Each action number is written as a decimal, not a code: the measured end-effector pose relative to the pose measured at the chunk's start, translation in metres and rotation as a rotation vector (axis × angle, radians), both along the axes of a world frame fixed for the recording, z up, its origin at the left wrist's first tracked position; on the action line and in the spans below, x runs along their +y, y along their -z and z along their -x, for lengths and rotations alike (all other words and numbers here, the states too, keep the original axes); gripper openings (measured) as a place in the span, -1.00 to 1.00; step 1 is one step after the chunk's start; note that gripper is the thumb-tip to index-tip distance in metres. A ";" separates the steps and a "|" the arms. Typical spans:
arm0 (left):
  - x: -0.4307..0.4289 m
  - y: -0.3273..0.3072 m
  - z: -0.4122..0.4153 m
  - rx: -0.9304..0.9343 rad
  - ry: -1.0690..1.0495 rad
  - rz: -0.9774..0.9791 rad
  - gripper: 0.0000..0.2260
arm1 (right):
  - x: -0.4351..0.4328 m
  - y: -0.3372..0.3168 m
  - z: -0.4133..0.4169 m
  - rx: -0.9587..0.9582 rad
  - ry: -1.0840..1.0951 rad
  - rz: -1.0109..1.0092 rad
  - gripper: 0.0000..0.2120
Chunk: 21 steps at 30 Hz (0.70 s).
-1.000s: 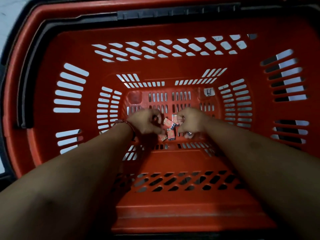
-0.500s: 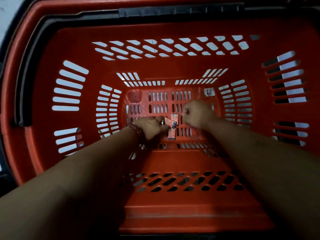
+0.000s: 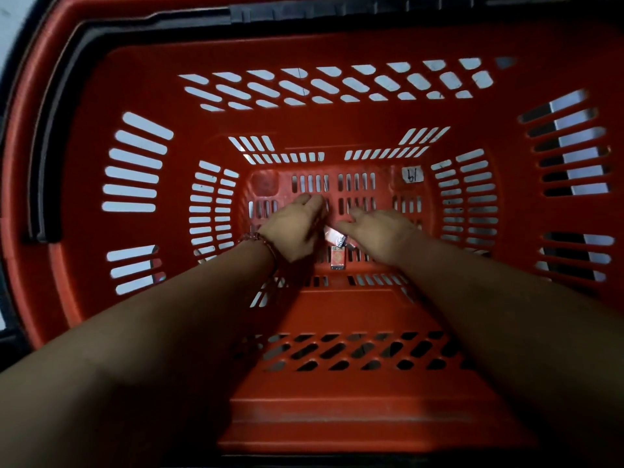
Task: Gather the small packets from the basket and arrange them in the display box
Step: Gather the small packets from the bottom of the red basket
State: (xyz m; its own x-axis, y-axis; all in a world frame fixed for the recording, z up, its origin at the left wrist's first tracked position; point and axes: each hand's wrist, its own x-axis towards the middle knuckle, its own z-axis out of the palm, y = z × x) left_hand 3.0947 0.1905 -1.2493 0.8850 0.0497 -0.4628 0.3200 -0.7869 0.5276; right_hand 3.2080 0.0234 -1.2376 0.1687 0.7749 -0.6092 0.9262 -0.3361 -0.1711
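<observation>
Pale flooring shows through the slots of a deep red basket (image 3: 337, 417) that fills the view; the display box is not in view. Both forearms reach down to the basket floor. The left hand (image 3: 295, 228) lies palm down, fingers pointing forward over the floor slots; whether packets are held beneath the palm cannot be told. The right hand (image 3: 380, 236) is released, fingers extended and spread, thumb tip just beside the silver-faced packet (image 3: 332, 235). That packet lies tilted between the two hands. A red packet (image 3: 338, 259) lies flat on the floor just nearer the person.

Probable faults from this position:
- Slotted floor. A packet slid along the floor rather than lifted could catch an edge in a slot.
- Slick wrappers. A pinch taken on one corner is likely to slip, and the packet would drop back.
- Hidden stock. Hands and wrists cover part of the floor, so a packet beneath them may be missed.
- Low light. Red packets read poorly against dim red plastic.

Surroundings: a black handle (image 3: 50, 130) lies folded along the left rim, a white sticker (image 3: 414, 174) sits near the far right corner of the floor, and a beaded bracelet (image 3: 258, 238) circles the left wrist. The tall walls are the main obstruction; loaded hands must rise straight up between them.
</observation>
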 end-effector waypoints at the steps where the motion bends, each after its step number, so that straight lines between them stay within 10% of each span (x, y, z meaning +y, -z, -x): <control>1: 0.000 0.003 0.000 0.019 0.027 -0.008 -0.51 | 0.000 0.001 -0.001 -0.001 -0.001 0.027 -0.48; 21: -0.003 0.007 -0.002 0.095 0.170 -0.179 -0.46 | 0.001 -0.005 -0.001 0.205 0.065 -0.005 -0.49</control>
State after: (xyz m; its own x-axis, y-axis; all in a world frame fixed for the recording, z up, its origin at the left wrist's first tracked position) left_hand 3.0968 0.1878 -1.2567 0.8407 -0.0072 -0.5415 0.2169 -0.9117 0.3488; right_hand 3.2094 0.0244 -1.2326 0.0915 0.7697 -0.6318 0.8484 -0.3925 -0.3552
